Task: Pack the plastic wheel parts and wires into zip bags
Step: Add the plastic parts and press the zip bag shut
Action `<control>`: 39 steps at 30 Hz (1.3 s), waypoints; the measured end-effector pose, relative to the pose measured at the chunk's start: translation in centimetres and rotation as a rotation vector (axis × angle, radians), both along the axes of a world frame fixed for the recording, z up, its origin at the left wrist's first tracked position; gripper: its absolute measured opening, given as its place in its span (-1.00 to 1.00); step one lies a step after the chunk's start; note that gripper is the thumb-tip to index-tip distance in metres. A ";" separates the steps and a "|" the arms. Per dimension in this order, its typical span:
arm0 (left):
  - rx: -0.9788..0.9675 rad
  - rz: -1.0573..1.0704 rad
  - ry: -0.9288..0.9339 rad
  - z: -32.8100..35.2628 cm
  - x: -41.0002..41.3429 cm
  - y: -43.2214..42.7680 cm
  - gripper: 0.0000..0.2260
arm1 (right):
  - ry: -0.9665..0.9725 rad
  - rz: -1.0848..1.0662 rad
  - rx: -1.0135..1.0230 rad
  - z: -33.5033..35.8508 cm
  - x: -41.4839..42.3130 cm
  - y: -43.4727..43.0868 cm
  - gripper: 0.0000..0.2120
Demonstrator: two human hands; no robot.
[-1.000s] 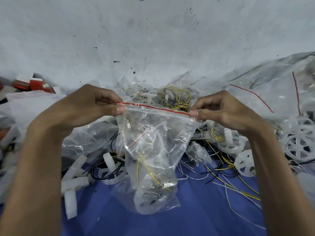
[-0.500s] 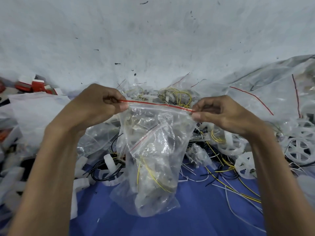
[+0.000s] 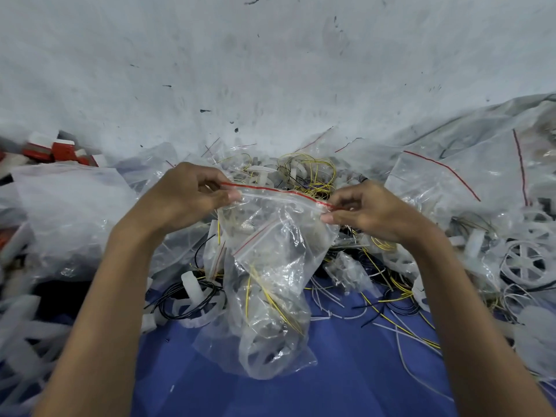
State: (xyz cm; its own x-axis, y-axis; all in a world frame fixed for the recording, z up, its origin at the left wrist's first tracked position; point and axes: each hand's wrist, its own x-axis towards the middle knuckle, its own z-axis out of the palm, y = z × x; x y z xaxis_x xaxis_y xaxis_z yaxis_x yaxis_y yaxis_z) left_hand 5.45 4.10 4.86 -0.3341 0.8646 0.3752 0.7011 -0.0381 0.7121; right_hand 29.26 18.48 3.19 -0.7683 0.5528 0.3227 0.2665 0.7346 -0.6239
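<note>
A clear zip bag (image 3: pixel 270 266) with a red strip along its top hangs between my hands. Inside it I see white plastic wheel parts, yellow wires and a smaller zip bag. My left hand (image 3: pixel 186 197) pinches the left end of the red strip. My right hand (image 3: pixel 370 210) pinches the right end. The bag's bottom rests on the blue surface (image 3: pixel 346 371). Loose white wheels (image 3: pixel 523 266) lie at the right, and a wheel part wound with black wire (image 3: pixel 192 296) lies left of the bag.
A white wall (image 3: pixel 270 70) rises close behind the pile. Large clear bags (image 3: pixel 469 176) of parts lie at the right, more bags (image 3: pixel 69 206) at the left. Red and white blocks (image 3: pixel 60 152) sit at the far left. Loose yellow, white and black wires (image 3: pixel 397 323) spread over the blue surface.
The view has shifted slightly. Both hands keep pinching the bag's top strip; the strip now slopes down more toward my right hand.
</note>
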 end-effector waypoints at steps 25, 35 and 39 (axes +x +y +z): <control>0.142 -0.197 -0.054 -2.3 0.7 1.3 -0.79 | 0.135 -0.046 -0.026 -0.3 -0.9 -0.6 -0.94; 0.145 -0.264 -0.042 -2.1 0.6 1.0 -0.86 | 0.167 -0.001 -0.002 -0.2 -1.5 -1.4 -0.93; 0.148 -0.247 0.004 -2.0 1.5 1.4 -0.89 | 0.155 0.011 0.024 -0.1 -2.2 -1.8 -0.99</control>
State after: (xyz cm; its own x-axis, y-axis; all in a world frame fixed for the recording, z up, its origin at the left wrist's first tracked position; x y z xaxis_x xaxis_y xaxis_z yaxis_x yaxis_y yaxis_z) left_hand 6.91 5.50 2.87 -0.1182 0.8555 0.5041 0.6600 -0.3117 0.6836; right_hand 27.08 16.64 3.11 -0.7143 0.5351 0.4510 0.1599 0.7522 -0.6392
